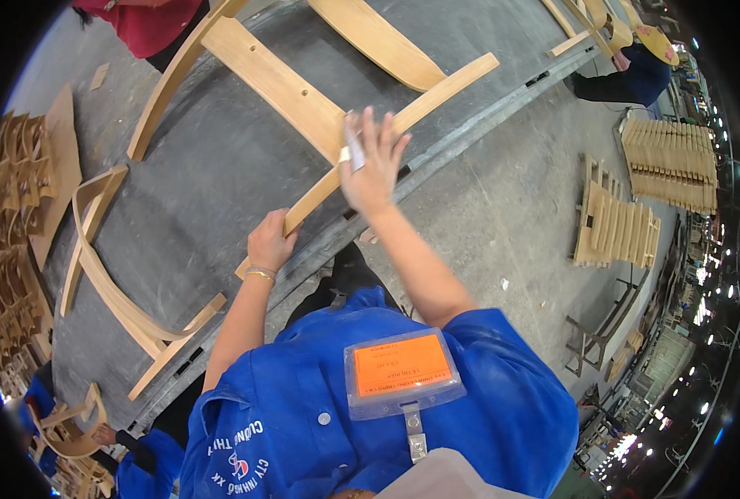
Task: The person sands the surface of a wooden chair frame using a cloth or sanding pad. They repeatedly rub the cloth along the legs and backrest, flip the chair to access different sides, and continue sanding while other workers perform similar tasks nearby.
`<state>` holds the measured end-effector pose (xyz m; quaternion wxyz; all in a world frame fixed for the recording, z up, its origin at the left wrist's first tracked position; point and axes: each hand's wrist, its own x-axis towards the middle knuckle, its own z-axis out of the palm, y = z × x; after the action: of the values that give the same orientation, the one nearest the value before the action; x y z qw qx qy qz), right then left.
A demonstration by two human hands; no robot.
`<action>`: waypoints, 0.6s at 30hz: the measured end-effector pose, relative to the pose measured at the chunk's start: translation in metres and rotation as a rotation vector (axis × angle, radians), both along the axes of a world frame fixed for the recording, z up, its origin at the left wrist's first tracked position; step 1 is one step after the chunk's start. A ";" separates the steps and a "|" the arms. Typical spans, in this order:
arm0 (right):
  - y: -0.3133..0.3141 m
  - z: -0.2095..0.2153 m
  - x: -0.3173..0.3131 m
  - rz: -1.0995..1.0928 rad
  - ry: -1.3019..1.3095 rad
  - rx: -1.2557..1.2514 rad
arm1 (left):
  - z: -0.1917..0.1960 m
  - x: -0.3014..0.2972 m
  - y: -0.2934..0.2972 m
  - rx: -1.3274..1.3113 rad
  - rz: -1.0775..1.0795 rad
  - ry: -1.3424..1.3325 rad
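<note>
A pale wooden chair frame part (pixel 277 81) lies on the dark table, its wide crosspiece meeting a long narrow rail (pixel 313 198) near the table's front edge. My left hand (pixel 270 241) is wrapped round the near end of that rail. Over the joint of crosspiece and rail, my right hand (pixel 371 170) is pressed down with fingers stretched forward. A small folded grey-white sheet (pixel 354 143) shows along its thumb side, held against the wood; part of it is hidden under the hand, and I cannot make out its material.
Another curved wooden frame (pixel 108 274) lies on the table (pixel 195 195) to the left. A curved slat (pixel 378 41) rests beyond my right hand. Stacked wooden parts (pixel 669 162) stand on the floor at right. A co-worker in red (pixel 149 25) stands across the table; another person (pixel 636 71) bends at far right.
</note>
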<state>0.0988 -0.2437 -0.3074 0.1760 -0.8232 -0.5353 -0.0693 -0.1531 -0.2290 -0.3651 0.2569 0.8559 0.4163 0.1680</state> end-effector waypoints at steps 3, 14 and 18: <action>0.023 0.004 0.098 -0.127 -0.079 0.102 | -0.001 -0.002 0.000 -0.015 -0.007 0.024; -0.025 -0.027 -0.070 0.136 0.032 0.120 | -0.006 -0.005 -0.001 0.038 -0.010 -0.008; -0.017 -0.030 -0.006 0.165 -0.068 -0.048 | -0.009 -0.029 -0.008 0.030 0.030 0.007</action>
<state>0.0927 -0.2606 -0.3369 0.1431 -0.7775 -0.6084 -0.0697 -0.1824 -0.2373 -0.3739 0.2400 0.8540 0.4272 0.1749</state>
